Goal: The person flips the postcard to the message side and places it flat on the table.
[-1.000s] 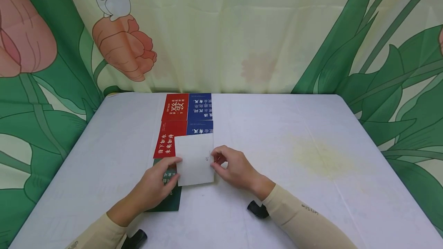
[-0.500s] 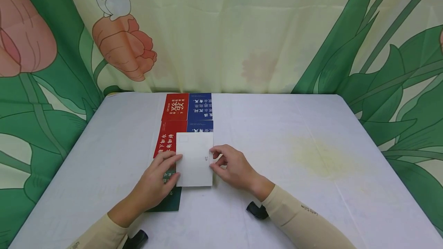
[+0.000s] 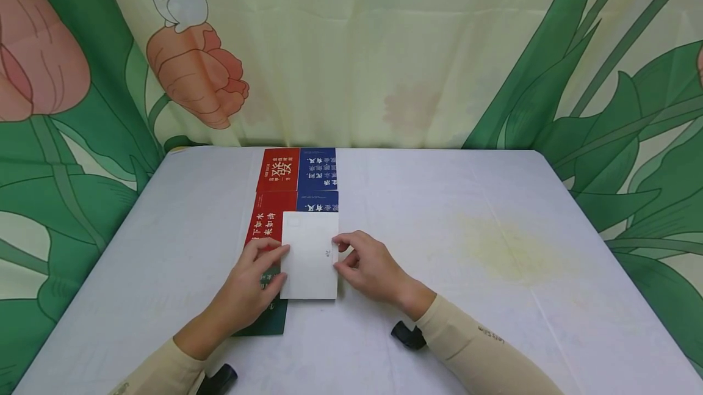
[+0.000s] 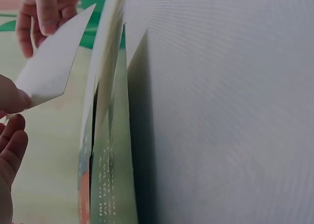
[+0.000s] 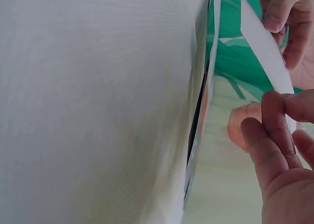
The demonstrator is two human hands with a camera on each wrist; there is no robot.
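Note:
A white postcard (image 3: pixel 309 257), its blank back with a faint square and small print facing up, is held between both hands. My left hand (image 3: pixel 247 291) pinches its left edge with thumb and fingers, and my right hand (image 3: pixel 373 267) pinches the right edge. Both wrist views show the card (image 4: pixel 59 57) raised off the table. Beneath and behind it lie a red card (image 3: pixel 277 202) and a blue card (image 3: pixel 317 199) with pale lettering, both partly covered. A dark green card (image 3: pixel 269 320) is partly hidden by my left hand and the postcard.
Farther back, another red card (image 3: pixel 279 170) and blue card (image 3: pixel 318 169) lie side by side near the table's far edge. A white cloth covers the table (image 3: pixel 439 212), with a yellowish stain at right. Behind hangs a patterned curtain (image 3: pixel 351 53).
The postcard, slightly slanted a second ago, now sits straighter and a little nearer to the person. Both hands keep their grip on its edges and have hardly moved.

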